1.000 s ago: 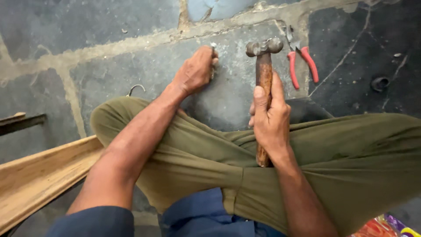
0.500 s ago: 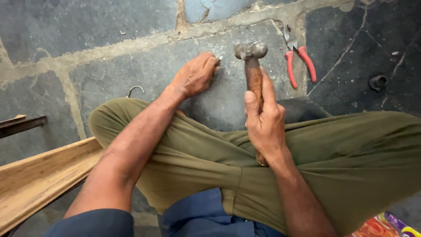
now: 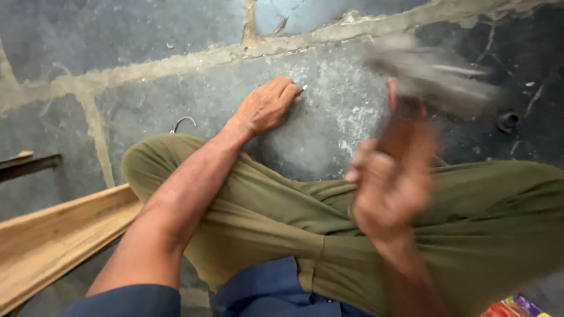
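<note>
Hammer (image 3: 432,73) is what my right hand (image 3: 390,194) grips: the fingers are wrapped shut around the wooden handle, low on it, and the head stands up above my knuckles, over the stone floor (image 3: 147,47). Both the hand and the hammer head are smeared with blur, so I cannot tell how the head is turned or whether it touches anything.

To the left of the hammer head, a little lower and apart from it, my left hand (image 3: 267,108) rests on the floor, knuckles up, fingers curled in and pinched together. A small pale nail (image 3: 303,89) pokes out from between the fingertips, held against a chalky, scuffed patch of the grey slab.

My legs in olive trousers (image 3: 294,217) are folded under both arms, with the left forearm lying across the left knee. A pale mortar joint (image 3: 176,61) runs across the floor beyond my left hand. A small metal hook (image 3: 183,122) lies on the floor just past my left knee. A light wooden moulding (image 3: 53,235) lies at the left, beside my leg.
</note>
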